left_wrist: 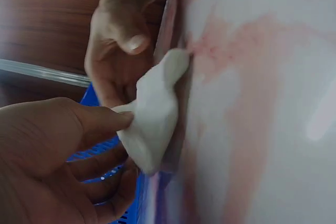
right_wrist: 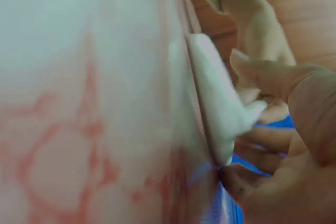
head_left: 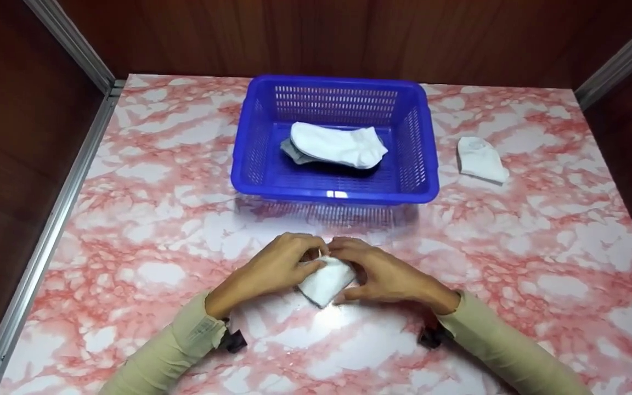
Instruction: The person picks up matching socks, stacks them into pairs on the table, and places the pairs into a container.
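In the head view, a small folded white sock (head_left: 324, 284) lies on the table between both hands, one corner toward the body. My left hand (head_left: 275, 266) pinches its upper left edge, and in the left wrist view the thumb presses on the white cloth (left_wrist: 152, 116) with the fingers behind. From the other side, my right hand (head_left: 387, 274) spreads around the sock; its fingertips are right at the far edge. The right wrist view has the right thumb (right_wrist: 252, 69) standing away from the cloth.
Beyond the hands stands a blue plastic basket (head_left: 332, 195) with perforated walls. Inside, a flat white sock (head_left: 332, 144) lies over a grey one (head_left: 295, 153). Right of the basket, another folded white sock (head_left: 479, 161) rests on the red-and-white marbled table (head_left: 146, 219). Brown panels enclose the back and sides.
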Demonstrator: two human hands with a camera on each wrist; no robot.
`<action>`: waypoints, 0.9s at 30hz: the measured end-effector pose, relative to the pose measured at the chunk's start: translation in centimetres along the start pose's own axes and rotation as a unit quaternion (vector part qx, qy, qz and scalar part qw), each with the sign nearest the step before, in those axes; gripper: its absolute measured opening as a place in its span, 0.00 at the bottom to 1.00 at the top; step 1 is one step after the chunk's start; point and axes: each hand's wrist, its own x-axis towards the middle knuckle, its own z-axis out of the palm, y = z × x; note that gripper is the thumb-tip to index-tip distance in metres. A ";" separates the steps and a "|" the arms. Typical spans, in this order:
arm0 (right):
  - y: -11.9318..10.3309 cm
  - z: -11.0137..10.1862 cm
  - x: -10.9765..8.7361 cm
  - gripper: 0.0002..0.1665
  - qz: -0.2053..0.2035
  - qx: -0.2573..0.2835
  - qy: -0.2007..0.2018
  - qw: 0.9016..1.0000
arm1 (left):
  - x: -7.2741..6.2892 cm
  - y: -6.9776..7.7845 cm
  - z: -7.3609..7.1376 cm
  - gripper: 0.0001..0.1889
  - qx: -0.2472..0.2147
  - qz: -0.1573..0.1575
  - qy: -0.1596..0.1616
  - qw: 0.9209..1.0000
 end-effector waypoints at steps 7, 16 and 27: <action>1.2 -1.9 -0.4 0.19 -0.016 0.037 -0.017 0.999 | 0.3 0.3 -1.6 0.08 -0.081 -0.045 0.056 0.994; 1.7 -4.7 -2.4 0.10 0.043 0.121 -0.001 0.992 | -0.5 -0.6 -2.6 0.08 -0.102 -0.072 0.087 0.988; 2.0 -4.7 -2.8 0.20 0.154 0.130 -0.006 0.979 | -0.4 -2.2 -1.7 0.12 -0.017 -0.091 0.028 0.995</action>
